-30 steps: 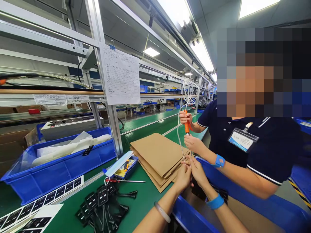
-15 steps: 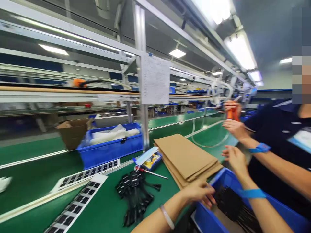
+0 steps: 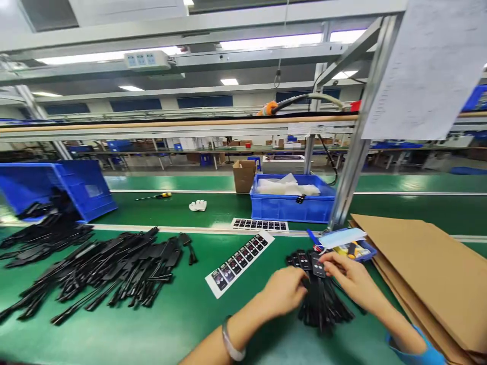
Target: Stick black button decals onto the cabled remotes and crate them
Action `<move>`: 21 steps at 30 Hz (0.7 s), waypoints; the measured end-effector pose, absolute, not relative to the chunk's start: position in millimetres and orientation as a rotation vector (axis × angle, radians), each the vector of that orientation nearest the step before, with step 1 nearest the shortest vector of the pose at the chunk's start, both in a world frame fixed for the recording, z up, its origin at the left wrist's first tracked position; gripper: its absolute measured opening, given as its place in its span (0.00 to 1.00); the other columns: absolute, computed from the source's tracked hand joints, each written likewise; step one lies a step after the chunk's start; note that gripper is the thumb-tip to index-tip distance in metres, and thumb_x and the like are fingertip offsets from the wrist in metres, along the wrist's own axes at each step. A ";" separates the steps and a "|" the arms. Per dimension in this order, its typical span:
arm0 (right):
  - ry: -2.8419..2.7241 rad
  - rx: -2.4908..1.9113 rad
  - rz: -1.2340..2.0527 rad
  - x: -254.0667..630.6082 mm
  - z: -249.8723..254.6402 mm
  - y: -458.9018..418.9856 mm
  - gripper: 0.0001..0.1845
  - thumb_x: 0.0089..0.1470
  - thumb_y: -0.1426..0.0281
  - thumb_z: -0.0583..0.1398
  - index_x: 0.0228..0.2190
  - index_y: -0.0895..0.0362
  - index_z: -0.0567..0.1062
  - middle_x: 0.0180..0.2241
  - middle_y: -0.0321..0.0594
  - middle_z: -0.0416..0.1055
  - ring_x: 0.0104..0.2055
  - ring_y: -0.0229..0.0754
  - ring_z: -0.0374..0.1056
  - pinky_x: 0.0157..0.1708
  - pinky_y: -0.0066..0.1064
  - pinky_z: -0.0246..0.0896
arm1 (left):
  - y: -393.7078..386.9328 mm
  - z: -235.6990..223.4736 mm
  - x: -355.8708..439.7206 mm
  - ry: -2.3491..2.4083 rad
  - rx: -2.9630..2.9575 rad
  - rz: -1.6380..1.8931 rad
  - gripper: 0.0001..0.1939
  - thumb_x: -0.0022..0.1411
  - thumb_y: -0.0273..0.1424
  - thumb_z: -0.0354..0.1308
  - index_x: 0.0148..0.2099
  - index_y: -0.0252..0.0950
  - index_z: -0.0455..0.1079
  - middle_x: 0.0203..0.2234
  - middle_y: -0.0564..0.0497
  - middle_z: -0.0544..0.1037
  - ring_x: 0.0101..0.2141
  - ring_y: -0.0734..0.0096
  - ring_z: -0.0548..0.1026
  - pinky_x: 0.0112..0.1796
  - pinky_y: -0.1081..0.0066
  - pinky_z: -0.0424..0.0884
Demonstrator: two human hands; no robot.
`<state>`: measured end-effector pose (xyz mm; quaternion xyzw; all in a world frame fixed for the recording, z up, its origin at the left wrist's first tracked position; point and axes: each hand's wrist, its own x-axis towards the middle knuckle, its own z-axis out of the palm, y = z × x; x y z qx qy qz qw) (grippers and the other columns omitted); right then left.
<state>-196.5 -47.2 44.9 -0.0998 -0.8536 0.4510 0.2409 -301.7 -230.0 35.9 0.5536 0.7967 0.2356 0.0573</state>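
Note:
A bunch of small black controller boxes with labelled fronts and cable leads (image 3: 323, 304) lies on the green bench. My right hand (image 3: 352, 279) pinches the upper edge of one black controller box (image 3: 318, 266) at the right of this bunch. Close by on the left, my left hand (image 3: 285, 291) has its fingers curled against the bunch; what they hold, if anything, is hidden. A sheet of black labels (image 3: 240, 263) lies left of my hands, and a second label strip (image 3: 261, 224) is behind it.
Many black cabled boxes (image 3: 125, 263) spread across the left, by a tipped blue bin (image 3: 85, 192). Behind are a screwdriver (image 3: 163, 195), a white crumpled piece (image 3: 198, 205) and a blue crate (image 3: 289, 208). Cardboard sheets (image 3: 426, 263), a small tool tray (image 3: 367, 251) and a metal post (image 3: 352, 177) are at right.
The view has swung left, and the co-worker with the orange-handled tool is out of sight. Both my hands have left the blue bin's area and come to the bunch of black boxes.

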 end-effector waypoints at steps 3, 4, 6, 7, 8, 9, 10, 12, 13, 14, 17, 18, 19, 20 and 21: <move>-2.572 -0.099 1.032 -248.6 33.1 -83.3 0.12 0.53 0.62 0.53 0.32 0.52 0.75 0.30 0.40 0.73 0.31 0.45 0.68 0.31 0.34 0.62 | -276.0 26.1 -359.7 2.798 1.339 0.644 0.19 0.58 0.21 0.49 0.53 0.30 0.61 0.46 0.37 0.71 0.48 0.53 0.69 0.48 0.54 0.65; -2.637 -0.070 0.951 -264.2 28.2 -92.9 0.11 0.54 0.65 0.52 0.32 0.53 0.74 0.31 0.40 0.73 0.32 0.45 0.68 0.32 0.34 0.61 | -289.1 21.5 -373.0 2.863 1.279 0.602 0.19 0.58 0.20 0.48 0.52 0.28 0.61 0.47 0.35 0.70 0.48 0.51 0.68 0.48 0.50 0.65; -2.734 -0.048 0.822 -293.5 17.9 -107.1 0.11 0.53 0.70 0.52 0.32 0.54 0.74 0.30 0.40 0.72 0.33 0.44 0.68 0.34 0.34 0.60 | -310.3 10.6 -388.9 2.887 1.285 0.514 0.17 0.58 0.20 0.49 0.51 0.29 0.63 0.47 0.37 0.70 0.49 0.51 0.68 0.48 0.49 0.65; -2.756 -0.056 0.790 -307.4 13.2 -111.5 0.11 0.53 0.71 0.52 0.32 0.54 0.74 0.30 0.41 0.72 0.33 0.44 0.68 0.35 0.33 0.60 | -318.7 4.5 -392.4 2.857 1.332 0.472 0.17 0.58 0.20 0.49 0.50 0.31 0.64 0.48 0.38 0.70 0.50 0.52 0.68 0.49 0.50 0.65; -2.764 -0.073 0.776 -320.7 9.1 -114.1 0.11 0.52 0.73 0.52 0.32 0.55 0.74 0.31 0.41 0.72 0.34 0.44 0.68 0.35 0.33 0.59 | -325.9 -1.8 -393.8 2.813 1.388 0.432 0.18 0.58 0.19 0.49 0.51 0.32 0.64 0.49 0.40 0.71 0.51 0.53 0.68 0.51 0.52 0.65; -2.766 -0.099 0.768 -333.3 5.6 -115.2 0.11 0.52 0.74 0.52 0.33 0.55 0.74 0.31 0.42 0.72 0.34 0.44 0.68 0.35 0.32 0.59 | -332.7 -8.1 -394.3 2.761 1.441 0.397 0.18 0.59 0.19 0.49 0.52 0.33 0.64 0.51 0.41 0.70 0.52 0.55 0.67 0.53 0.54 0.64; -2.770 -0.132 0.753 -345.0 2.6 -114.9 0.11 0.52 0.74 0.52 0.33 0.56 0.74 0.31 0.42 0.72 0.35 0.45 0.68 0.36 0.32 0.58 | -339.2 -14.1 -394.5 2.709 1.487 0.370 0.20 0.59 0.19 0.48 0.53 0.33 0.64 0.52 0.42 0.70 0.53 0.58 0.67 0.54 0.57 0.63; -2.778 -0.214 0.718 -365.2 -2.6 -111.8 0.12 0.52 0.75 0.52 0.34 0.56 0.75 0.32 0.43 0.73 0.36 0.45 0.69 0.37 0.32 0.58 | -352.8 -23.9 -396.6 2.624 1.551 0.339 0.22 0.60 0.17 0.44 0.55 0.34 0.63 0.54 0.44 0.69 0.55 0.63 0.65 0.57 0.62 0.61; -2.782 -0.255 0.702 -373.4 -5.2 -109.7 0.13 0.52 0.76 0.52 0.34 0.57 0.75 0.33 0.44 0.73 0.37 0.45 0.69 0.38 0.31 0.58 | -359.7 -27.4 -399.0 2.595 1.575 0.340 0.24 0.60 0.15 0.41 0.56 0.34 0.63 0.54 0.45 0.70 0.56 0.66 0.65 0.57 0.64 0.61; -2.785 -0.293 0.686 -380.3 -8.1 -107.8 0.13 0.52 0.77 0.52 0.35 0.57 0.76 0.33 0.44 0.74 0.38 0.45 0.69 0.38 0.31 0.58 | -366.3 -29.9 -402.1 2.575 1.596 0.358 0.26 0.59 0.14 0.40 0.56 0.35 0.62 0.54 0.46 0.70 0.56 0.68 0.65 0.57 0.65 0.61; -2.798 -0.380 0.649 -392.8 -18.6 -105.2 0.14 0.50 0.79 0.53 0.35 0.58 0.77 0.34 0.45 0.74 0.39 0.46 0.69 0.40 0.31 0.58 | -381.4 -32.9 -412.4 2.545 1.641 0.491 0.30 0.55 0.12 0.38 0.56 0.36 0.63 0.53 0.47 0.71 0.55 0.69 0.66 0.56 0.63 0.63; -2.802 -0.399 0.642 -394.7 -22.4 -105.6 0.14 0.49 0.79 0.54 0.35 0.58 0.77 0.34 0.45 0.74 0.38 0.46 0.69 0.39 0.31 0.58 | -384.3 -33.2 -415.2 2.531 1.649 0.544 0.31 0.54 0.12 0.38 0.55 0.36 0.63 0.53 0.47 0.71 0.54 0.69 0.66 0.56 0.63 0.63; -2.804 -0.412 0.637 -395.6 -25.9 -106.4 0.15 0.49 0.79 0.54 0.35 0.58 0.77 0.33 0.45 0.73 0.38 0.46 0.69 0.39 0.31 0.59 | -386.1 -33.3 -417.3 2.513 1.652 0.590 0.31 0.53 0.11 0.38 0.55 0.36 0.63 0.52 0.47 0.71 0.54 0.69 0.66 0.56 0.63 0.63; -2.804 -0.419 0.636 -395.8 -29.0 -107.4 0.14 0.48 0.79 0.55 0.36 0.58 0.77 0.33 0.45 0.73 0.37 0.45 0.69 0.39 0.31 0.59 | -387.2 -33.6 -418.8 2.493 1.653 0.628 0.31 0.52 0.11 0.38 0.54 0.37 0.64 0.52 0.48 0.71 0.54 0.70 0.66 0.55 0.63 0.63; -2.804 -0.422 0.637 -395.5 -31.5 -108.3 0.14 0.48 0.78 0.56 0.35 0.57 0.77 0.33 0.44 0.73 0.37 0.45 0.69 0.39 0.31 0.59 | -387.5 -34.0 -419.9 2.476 1.651 0.659 0.32 0.51 0.11 0.38 0.54 0.37 0.64 0.52 0.48 0.71 0.53 0.70 0.66 0.55 0.64 0.64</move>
